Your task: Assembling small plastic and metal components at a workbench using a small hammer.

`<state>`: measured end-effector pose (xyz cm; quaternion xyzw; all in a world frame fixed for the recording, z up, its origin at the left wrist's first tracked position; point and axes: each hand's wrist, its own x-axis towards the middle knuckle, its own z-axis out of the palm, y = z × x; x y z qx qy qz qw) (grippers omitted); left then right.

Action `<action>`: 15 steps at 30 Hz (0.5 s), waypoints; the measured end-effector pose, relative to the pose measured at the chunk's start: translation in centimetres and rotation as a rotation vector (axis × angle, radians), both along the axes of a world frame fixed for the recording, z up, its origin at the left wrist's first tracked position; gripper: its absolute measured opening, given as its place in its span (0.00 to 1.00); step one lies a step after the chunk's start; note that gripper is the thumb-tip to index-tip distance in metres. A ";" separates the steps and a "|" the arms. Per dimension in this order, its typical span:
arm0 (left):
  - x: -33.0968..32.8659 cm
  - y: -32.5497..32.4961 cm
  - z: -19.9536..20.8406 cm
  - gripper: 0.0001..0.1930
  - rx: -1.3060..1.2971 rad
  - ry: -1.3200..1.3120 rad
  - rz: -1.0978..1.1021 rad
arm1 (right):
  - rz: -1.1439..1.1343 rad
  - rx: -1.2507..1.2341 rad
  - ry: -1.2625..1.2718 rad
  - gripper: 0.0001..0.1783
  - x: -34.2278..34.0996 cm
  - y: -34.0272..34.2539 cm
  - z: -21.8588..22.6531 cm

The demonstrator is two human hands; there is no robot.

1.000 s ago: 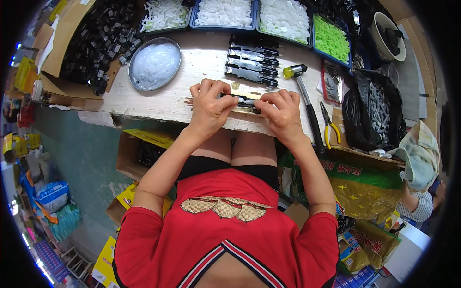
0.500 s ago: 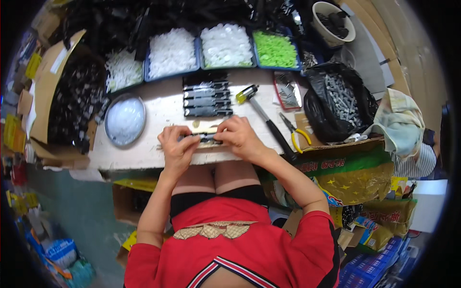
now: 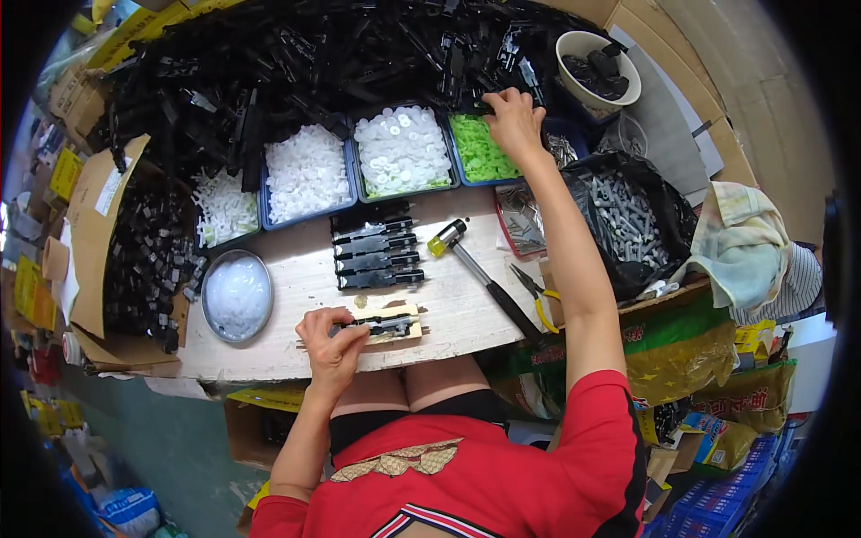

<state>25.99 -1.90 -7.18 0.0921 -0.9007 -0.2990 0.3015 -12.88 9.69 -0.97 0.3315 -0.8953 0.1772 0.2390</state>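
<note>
Close to the table's front edge, my left hand (image 3: 329, 345) pinches the left end of a narrow black plastic part (image 3: 386, 325). That part lies in a pale wooden jig (image 3: 408, 331). Far forward and right, my right hand (image 3: 517, 125) reaches over the back of a tray of small green pieces (image 3: 480, 148), beside the heaped black parts (image 3: 453, 72). Its fingers are bent and apart, with no object visible in them; the fingertips are partly hidden. Several similar black assemblies (image 3: 378, 260) lie in a stack of rows beyond the jig.
A hammer (image 3: 480, 269) and yellow-handled pliers (image 3: 536, 294) lie right of the jig. Left stands a round metal dish (image 3: 237, 296). Trays of white pieces (image 3: 309, 175) line the back; a black bag of grey parts (image 3: 630, 220) and a cream bucket (image 3: 599, 70) stand right.
My right hand has left the jig and moved far forward and right to the green tray. The left hand stays at the black part. The view has shifted, showing more of the back heap.
</note>
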 end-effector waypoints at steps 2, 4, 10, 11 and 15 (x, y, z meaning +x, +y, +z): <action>-0.1 -0.1 -0.1 0.08 -0.010 0.009 0.001 | -0.016 0.060 -0.047 0.11 -1.0 -0.5 -0.1; -0.2 0.0 0.0 0.08 0.005 -0.004 -0.006 | -0.027 0.144 -0.135 0.09 -2.4 -0.4 -0.2; 0.3 0.0 -0.3 0.08 -0.017 0.012 0.001 | 0.122 -0.018 -0.258 0.08 -2.0 2.4 1.9; 0.3 0.0 -0.4 0.08 -0.014 0.018 0.004 | 0.211 -0.117 -0.309 0.09 -1.6 2.8 2.8; 0.7 0.1 -0.4 0.08 -0.041 0.019 0.013 | 0.530 -0.747 -1.019 0.11 2.9 4.4 4.5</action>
